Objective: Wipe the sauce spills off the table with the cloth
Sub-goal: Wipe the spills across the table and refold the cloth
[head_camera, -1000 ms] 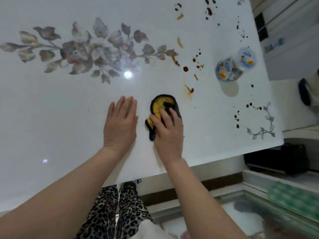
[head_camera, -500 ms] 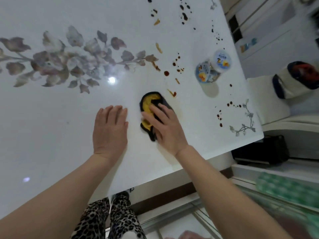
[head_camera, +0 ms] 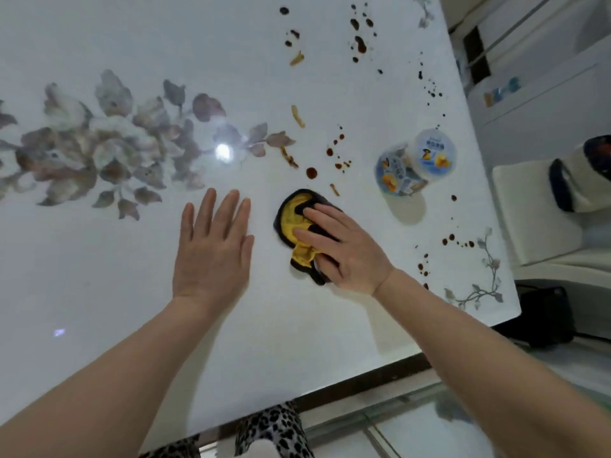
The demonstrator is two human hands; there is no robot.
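Note:
A yellow cloth point(head_camera: 291, 219) with a black edge lies crumpled on the white table point(head_camera: 99, 292). My right hand point(head_camera: 344, 249) presses flat on the cloth, fingers spread over it. My left hand point(head_camera: 211, 252) rests palm down on the bare tabletop just left of the cloth, holding nothing. Brown and orange sauce spills point(head_camera: 310, 172) dot the table beyond the cloth, with more drops point(head_camera: 358, 44) at the far side and others point(head_camera: 458, 242) near the right edge.
A small plastic tub point(head_camera: 416, 163) with a printed label lies on its side to the right of the cloth. A floral pattern point(head_camera: 109, 150) decorates the tabletop at left. The table's right edge has a white chair point(head_camera: 535, 213) beside it.
My right hand has pushed the cloth rightward over the orange smear that lay just beyond it. The left hand has stayed flat on the table. The view has shifted.

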